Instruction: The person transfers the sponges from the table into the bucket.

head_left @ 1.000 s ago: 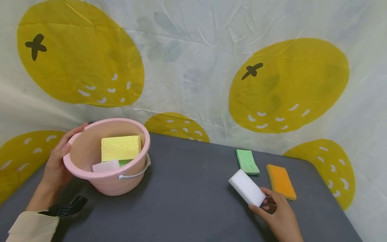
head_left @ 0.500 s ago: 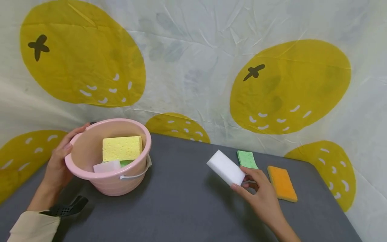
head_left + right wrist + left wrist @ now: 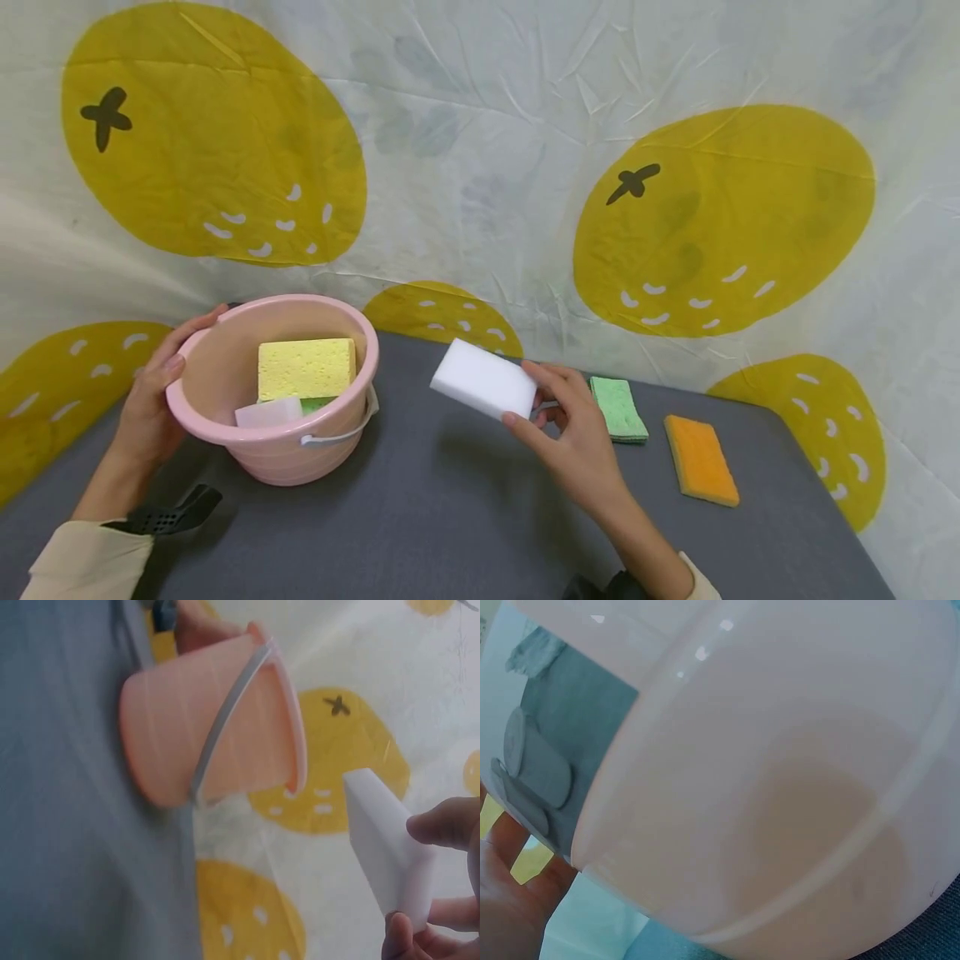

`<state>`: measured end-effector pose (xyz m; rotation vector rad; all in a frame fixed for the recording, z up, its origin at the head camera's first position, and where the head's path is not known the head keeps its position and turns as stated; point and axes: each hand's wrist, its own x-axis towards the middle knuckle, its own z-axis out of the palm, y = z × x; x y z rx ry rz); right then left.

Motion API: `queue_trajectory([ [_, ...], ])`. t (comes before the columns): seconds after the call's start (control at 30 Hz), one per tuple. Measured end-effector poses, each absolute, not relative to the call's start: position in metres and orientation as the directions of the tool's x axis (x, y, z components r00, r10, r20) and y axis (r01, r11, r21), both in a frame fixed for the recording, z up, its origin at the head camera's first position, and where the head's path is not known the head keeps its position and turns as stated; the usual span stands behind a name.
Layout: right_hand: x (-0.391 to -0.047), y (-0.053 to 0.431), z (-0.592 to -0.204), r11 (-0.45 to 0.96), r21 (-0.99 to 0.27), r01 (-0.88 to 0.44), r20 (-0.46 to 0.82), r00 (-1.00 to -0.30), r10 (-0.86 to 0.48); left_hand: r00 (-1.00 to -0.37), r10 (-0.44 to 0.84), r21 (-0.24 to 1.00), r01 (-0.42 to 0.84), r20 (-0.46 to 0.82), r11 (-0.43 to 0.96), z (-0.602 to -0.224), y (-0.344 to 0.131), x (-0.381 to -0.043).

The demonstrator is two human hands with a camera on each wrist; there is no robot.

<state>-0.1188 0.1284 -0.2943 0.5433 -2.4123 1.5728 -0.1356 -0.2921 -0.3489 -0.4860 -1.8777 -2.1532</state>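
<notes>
A pink bucket [image 3: 292, 454] with a grey handle stands at the left, leaning a little. My left hand [image 3: 150, 404] grips its left rim, the thumb at the edge. In the left wrist view the bucket's wall [image 3: 780, 750] fills most of the picture. Inside lie a yellow sponge [image 3: 306, 368], a white sponge [image 3: 268, 412] and something green, partly hidden. To the right of the bucket, my right hand [image 3: 573, 433] pinches a white melamine sponge [image 3: 483, 379] by its right end, above the table. The right wrist view shows the thumb on one side of this white sponge [image 3: 382, 840].
A green folded cloth or thin sponge [image 3: 618, 410] lies on the grey table [image 3: 420, 533] behind the right hand. Right of it is an orange sponge [image 3: 701, 460]. A white curtain with yellow fruit prints [image 3: 480, 167] hangs along the table's back edge.
My right hand has carried the white melamine sponge left and upward, away from the orange sponge toward the bucket. The left hand keeps its grip on the bucket rim.
</notes>
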Motion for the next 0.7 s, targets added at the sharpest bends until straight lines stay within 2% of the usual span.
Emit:
queue_trajectory([
  [0.27, -0.138, 0.088, -0.301, 0.207, -0.838, -0.505, 0.443, -0.851, -0.282, -0.922, 0.01, 0.914, 0.381, 0.386, -0.135, -0.35, -0.293, -0.135],
  [0.57, -0.149, 0.038, -0.294, 0.263, -0.757, -0.598, 0.506, -0.791, -0.343, -0.925, 0.003, 0.917, 0.376, 0.38, -0.132, -0.35, -0.292, -0.136],
  [0.7, -0.156, 0.02, -0.294, 0.267, -0.704, -0.658, 0.545, -0.742, -0.39, -0.927, 0.002, 0.919, 0.372, 0.376, -0.13, -0.351, -0.291, -0.137],
])
